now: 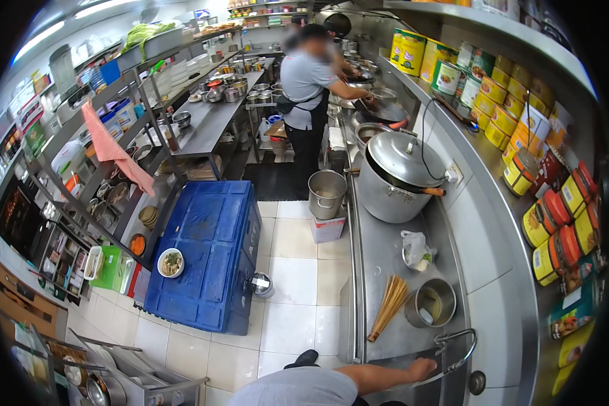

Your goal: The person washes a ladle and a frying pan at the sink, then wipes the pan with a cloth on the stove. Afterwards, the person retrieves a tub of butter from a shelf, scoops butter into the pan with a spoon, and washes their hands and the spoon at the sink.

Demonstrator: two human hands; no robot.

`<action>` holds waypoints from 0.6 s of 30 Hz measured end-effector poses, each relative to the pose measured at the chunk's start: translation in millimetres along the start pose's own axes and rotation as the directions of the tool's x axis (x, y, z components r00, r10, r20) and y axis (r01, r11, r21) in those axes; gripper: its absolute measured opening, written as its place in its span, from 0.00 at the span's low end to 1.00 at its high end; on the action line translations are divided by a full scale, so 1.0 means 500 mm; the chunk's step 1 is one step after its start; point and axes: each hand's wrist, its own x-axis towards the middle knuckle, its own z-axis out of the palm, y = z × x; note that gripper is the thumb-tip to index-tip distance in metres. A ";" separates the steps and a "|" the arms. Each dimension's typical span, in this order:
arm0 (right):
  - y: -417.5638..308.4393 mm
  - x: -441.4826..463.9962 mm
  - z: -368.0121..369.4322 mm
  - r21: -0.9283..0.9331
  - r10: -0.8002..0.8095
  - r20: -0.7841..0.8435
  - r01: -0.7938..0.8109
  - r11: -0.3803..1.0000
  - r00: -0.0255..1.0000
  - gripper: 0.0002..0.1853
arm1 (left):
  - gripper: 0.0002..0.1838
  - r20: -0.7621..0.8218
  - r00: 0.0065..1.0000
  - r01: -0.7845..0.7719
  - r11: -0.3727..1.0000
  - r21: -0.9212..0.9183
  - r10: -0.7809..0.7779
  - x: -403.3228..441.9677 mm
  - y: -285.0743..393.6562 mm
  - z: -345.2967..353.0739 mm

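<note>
My right hand (pixel 423 369) reaches out over the sink (pixel 402 360) at the lower right, its fingers curled closed. A curved metal tap (pixel 468 338) runs right beside the hand; whether the hand touches it, or what is in the fingers, I cannot make out. Just beyond the sink, a bundle of bamboo sticks (pixel 388 306) lies on the steel counter (pixel 379 254). To its right stands a metal pot (pixel 432 302) with some liquid and a pale object inside. A clear plastic bag (pixel 416 247) sits in a small bowl behind it. My left hand is out of view.
A big lidded stockpot (pixel 398 177) stands farther along the counter. Left of the aisle is a blue crate (pixel 203 233) bearing a bowl of food (pixel 170 263). A metal bucket (pixel 327 194) stands on a box. A co-worker (pixel 308 88) works at the stove. Cans (pixel 446 78) line the right shelf.
</note>
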 end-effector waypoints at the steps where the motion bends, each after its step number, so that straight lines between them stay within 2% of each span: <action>1: -0.008 -0.001 0.004 -0.032 -0.007 0.009 0.007 0.999 1.000 0.04 | 0.10 0.152 0.988 -0.076 0.966 0.248 0.039 -0.005 0.004 -0.008; 2: -0.013 0.000 0.007 -0.060 -0.013 0.015 0.014 0.998 1.000 0.04 | 0.10 0.306 0.952 -0.180 0.865 0.468 0.032 -0.015 0.009 -0.016; 3: -0.017 0.001 0.010 -0.086 -0.019 0.025 0.021 0.996 1.000 0.04 | 0.10 0.302 0.953 -0.184 0.864 0.469 0.039 -0.036 0.010 -0.020; 5: -0.026 0.001 0.013 -0.133 -0.038 0.040 0.043 0.990 0.998 0.04 | 0.11 0.345 0.914 -0.371 0.788 0.491 0.216 -0.073 0.001 -0.015; 6: -0.033 0.001 0.014 -0.157 -0.047 0.048 0.054 0.986 0.998 0.04 | 0.11 0.345 0.911 -0.380 0.783 0.493 0.225 -0.081 -0.010 -0.007; 8: -0.049 -0.002 0.019 -0.204 -0.067 0.065 0.079 0.976 0.996 0.04 | 0.09 0.344 0.870 -0.486 0.725 0.487 0.352 -0.084 -0.054 0.013; 9: -0.053 -0.003 0.019 -0.226 -0.073 0.077 0.089 0.970 0.994 0.04 | 0.09 0.340 0.869 -0.490 0.722 0.489 0.359 -0.080 -0.053 0.012; 11: -0.060 0.000 0.018 -0.265 -0.086 0.093 0.108 0.958 0.992 0.04 | 0.12 0.430 0.881 -0.434 0.703 0.563 0.199 -0.093 -0.010 -0.021; 12: -0.063 0.003 0.017 -0.283 -0.092 0.098 0.116 0.952 0.991 0.04 | 0.12 0.422 0.883 -0.433 0.701 0.567 0.204 -0.088 -0.002 -0.030; 14: -0.069 0.004 0.014 -0.314 -0.105 0.114 0.136 0.940 0.988 0.04 | 0.19 0.364 0.904 -0.367 0.843 0.394 0.223 -0.064 -0.029 -0.036; 18: -0.079 0.018 -0.012 -0.355 -0.148 0.163 0.198 0.914 0.976 0.03 | 0.19 0.334 0.912 -0.367 0.841 0.397 0.240 -0.055 -0.017 -0.065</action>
